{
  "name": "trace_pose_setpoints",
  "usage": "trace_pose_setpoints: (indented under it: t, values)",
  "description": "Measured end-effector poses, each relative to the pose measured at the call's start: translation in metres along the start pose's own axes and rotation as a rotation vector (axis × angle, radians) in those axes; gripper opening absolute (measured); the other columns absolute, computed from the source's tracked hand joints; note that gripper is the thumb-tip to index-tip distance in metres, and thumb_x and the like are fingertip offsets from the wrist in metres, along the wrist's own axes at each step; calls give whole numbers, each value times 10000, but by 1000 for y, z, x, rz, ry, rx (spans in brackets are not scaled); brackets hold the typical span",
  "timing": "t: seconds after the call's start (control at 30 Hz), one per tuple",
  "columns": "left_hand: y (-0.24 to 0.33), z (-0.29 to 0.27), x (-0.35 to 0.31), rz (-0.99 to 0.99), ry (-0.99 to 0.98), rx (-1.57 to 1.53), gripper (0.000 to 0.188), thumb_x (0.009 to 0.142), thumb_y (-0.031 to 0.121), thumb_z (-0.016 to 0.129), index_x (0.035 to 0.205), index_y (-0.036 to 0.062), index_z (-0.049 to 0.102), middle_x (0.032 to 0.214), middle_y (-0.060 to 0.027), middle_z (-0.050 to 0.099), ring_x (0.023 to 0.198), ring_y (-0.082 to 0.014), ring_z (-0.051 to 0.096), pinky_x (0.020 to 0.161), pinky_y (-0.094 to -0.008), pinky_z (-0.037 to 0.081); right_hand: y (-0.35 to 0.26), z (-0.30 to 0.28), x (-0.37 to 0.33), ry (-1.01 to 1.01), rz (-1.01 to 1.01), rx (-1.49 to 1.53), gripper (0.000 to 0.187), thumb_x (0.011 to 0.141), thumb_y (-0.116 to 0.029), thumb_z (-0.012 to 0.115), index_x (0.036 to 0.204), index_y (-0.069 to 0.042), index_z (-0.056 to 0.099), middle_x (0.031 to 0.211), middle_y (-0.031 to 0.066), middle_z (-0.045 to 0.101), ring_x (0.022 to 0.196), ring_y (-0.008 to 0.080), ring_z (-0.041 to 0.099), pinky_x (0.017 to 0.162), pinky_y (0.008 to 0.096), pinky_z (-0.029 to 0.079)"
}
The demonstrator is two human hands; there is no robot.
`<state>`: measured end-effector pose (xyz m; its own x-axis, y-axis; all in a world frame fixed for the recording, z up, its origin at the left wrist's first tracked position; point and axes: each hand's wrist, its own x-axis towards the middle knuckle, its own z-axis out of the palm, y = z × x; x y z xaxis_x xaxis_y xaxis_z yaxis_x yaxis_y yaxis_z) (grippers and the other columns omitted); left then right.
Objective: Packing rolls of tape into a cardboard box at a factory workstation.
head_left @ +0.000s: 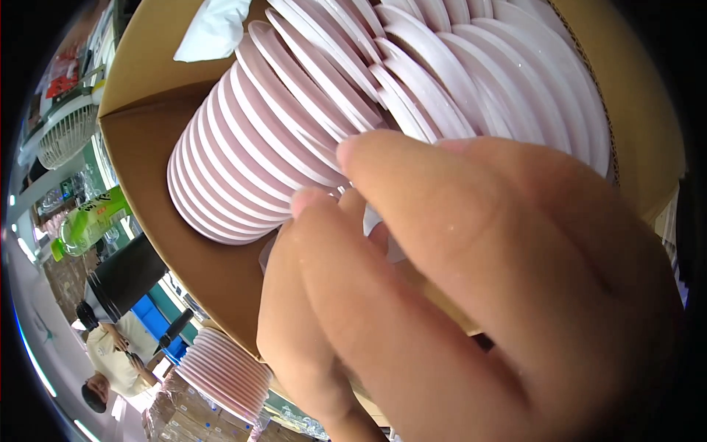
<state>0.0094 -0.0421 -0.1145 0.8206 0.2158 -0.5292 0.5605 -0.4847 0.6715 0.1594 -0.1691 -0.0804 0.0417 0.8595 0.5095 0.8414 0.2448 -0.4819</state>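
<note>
Close in front of the view, my right hand (471, 243) has its thumb and fingers curled toward each other. Whatever lies between the fingertips is mostly hidden; only a small whitish bit shows. Below and partly behind it are more bent fingers, which seem to be my left hand (283, 309); their tips are covered. Both overlap the front of several pale pink round plates (243, 140), standing on edge in tight rows inside a cardboard box (147, 147). Whether any finger touches a plate, I cannot tell.
A crumpled white sheet (213, 29) is at the box's upper left. Outside the box are a green-labelled bottle (92, 221), a black bottle (125, 280), a fan (66, 136) and another stack of pale plates (224, 376). A person (121, 353) is farther back at lower left.
</note>
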Motion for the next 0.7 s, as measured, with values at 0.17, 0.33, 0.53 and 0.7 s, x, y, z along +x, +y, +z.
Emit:
trace_pose_setpoints:
  t: [0.17,0.33,0.53,0.7]
  values:
    - [-4,-1,-8,-5,-27,-43,376,826,244,653,1080,-28,595,975,-218,668,914,-379,653,814,-439,503,2,6,-2,-17,-10,15,172,680,-129,644,766,17,672,1003,159,665,902,282,646,709,340,545]
    - [-4,-5,-11,-4,-50,-72,415,827,256,665,1114,-34,584,997,-222,665,935,-378,651,829,-435,500,9,5,-1,-20,-22,25,168,679,-128,651,771,12,673,1002,157,665,900,279,646,707,340,546]
    - [6,-8,-3,109,-26,-116,463,829,271,679,1155,-40,571,1023,-226,661,959,-378,649,847,-430,495,14,-17,8,-43,-86,-74,165,678,-126,659,777,5,674,1000,154,664,899,276,647,705,340,546]
    - [30,-18,-4,221,94,-168,504,831,283,690,1189,-46,560,1045,-230,658,980,-377,646,861,-425,491,16,-59,40,-293,-106,-103,181,693,-136,679,822,-9,678,1018,146,657,923,275,644,724,345,545]
